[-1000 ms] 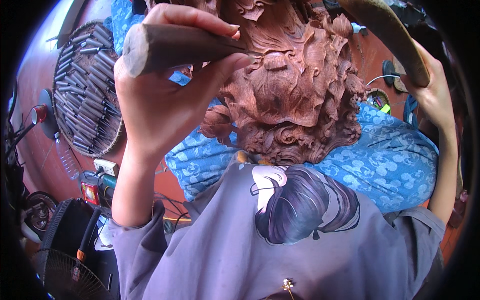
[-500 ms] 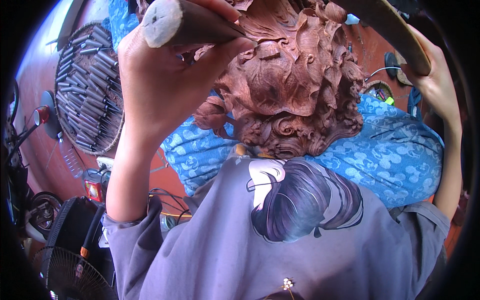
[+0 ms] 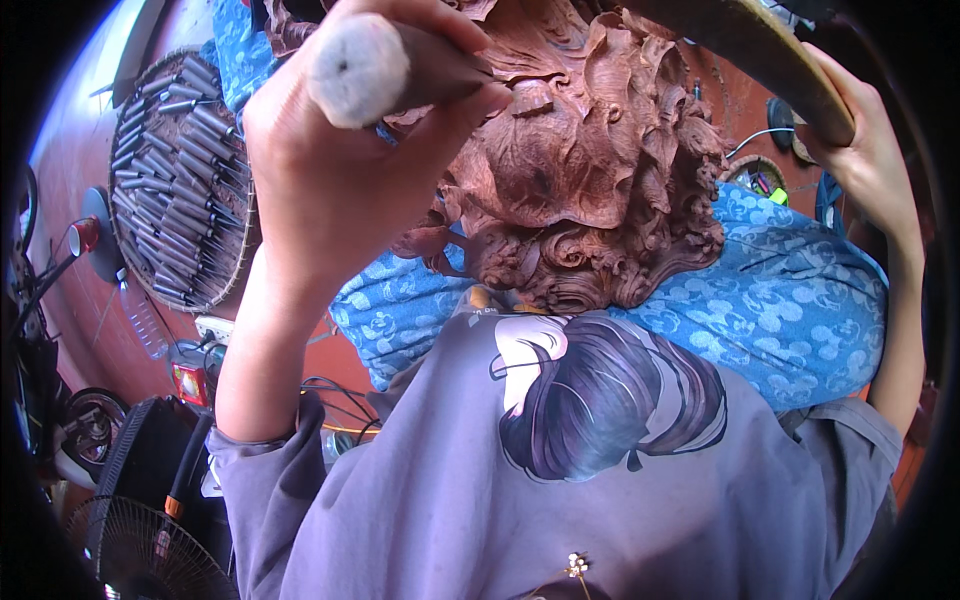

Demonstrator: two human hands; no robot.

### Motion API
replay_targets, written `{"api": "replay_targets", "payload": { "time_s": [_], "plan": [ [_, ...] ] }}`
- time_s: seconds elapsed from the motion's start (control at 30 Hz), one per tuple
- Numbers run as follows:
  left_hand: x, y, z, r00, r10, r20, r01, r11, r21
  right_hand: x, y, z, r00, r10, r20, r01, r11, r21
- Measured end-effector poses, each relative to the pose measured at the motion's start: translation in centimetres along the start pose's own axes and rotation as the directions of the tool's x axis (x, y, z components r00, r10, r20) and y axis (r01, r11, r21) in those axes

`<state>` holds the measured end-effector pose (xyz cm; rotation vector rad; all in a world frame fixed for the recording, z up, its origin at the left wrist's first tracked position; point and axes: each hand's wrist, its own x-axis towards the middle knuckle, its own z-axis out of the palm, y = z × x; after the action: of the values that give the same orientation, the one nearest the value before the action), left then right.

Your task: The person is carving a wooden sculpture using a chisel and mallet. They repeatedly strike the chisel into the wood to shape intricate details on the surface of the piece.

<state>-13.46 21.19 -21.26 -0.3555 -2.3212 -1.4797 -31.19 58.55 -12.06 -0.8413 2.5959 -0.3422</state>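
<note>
My left hand [image 3: 320,170] is closed around the thick handle of a carving chisel [image 3: 425,75], its pale, worn butt end facing up at me. The chisel's tip is hidden behind my fingers, over the left part of a reddish-brown wood carving [image 3: 560,160]. Leaf-like folds and curls cover the carving, which sits between my legs. At the upper right, my right hand [image 3: 858,140] grips the near end of a long, flat wooden mallet [image 3: 770,60]. The mallet slants up and left over the carving's far right part; its far end runs out of view.
A round woven basket [image 3: 180,180] full of chisels lies on the red tiled floor at left. Near it are a plastic bottle [image 3: 143,315], a red cup [image 3: 84,236] and a fan [image 3: 150,550]. A smaller basket [image 3: 757,178] stands at right, beyond my blue patterned trousers [image 3: 790,290].
My left hand has shifted slightly right, and the chisel's butt end has tipped right and down. The mallet has moved a little up and left with my right hand.
</note>
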Motion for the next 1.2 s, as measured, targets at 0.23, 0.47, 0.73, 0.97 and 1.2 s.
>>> {"api": "replay_targets", "payload": {
  "time_s": [0.23,0.47,0.73,0.97,1.2],
  "plan": [
    [0.1,0.7,0.4,1.000,0.019,0.001,-0.019,0.995,0.101,-0.2,-0.7,-0.8,0.997,-0.073,0.022,0.076,0.987,-0.144],
    [0.8,1.0,0.3,0.996,-0.086,-0.015,0.087,0.990,0.108,-0.7,-4.2,-1.4,0.958,-0.282,-0.057,0.256,0.924,-0.283],
    [0.7,1.0,0.0,0.997,-0.083,0.004,0.079,0.963,0.257,-1.7,-10.3,-2.9,0.909,-0.401,-0.112,0.345,0.876,-0.336],
    [0.4,0.5,0.2,0.996,-0.084,-0.012,0.084,0.974,0.209,-1.6,-13.5,-3.5,0.883,-0.452,-0.130,0.378,0.847,-0.373],
    [0.3,-0.3,0.7,0.987,-0.137,-0.081,0.135,0.990,-0.034,-1.1,-14.7,-3.9,0.866,-0.476,-0.155,0.397,0.842,-0.366]
  ]
}}
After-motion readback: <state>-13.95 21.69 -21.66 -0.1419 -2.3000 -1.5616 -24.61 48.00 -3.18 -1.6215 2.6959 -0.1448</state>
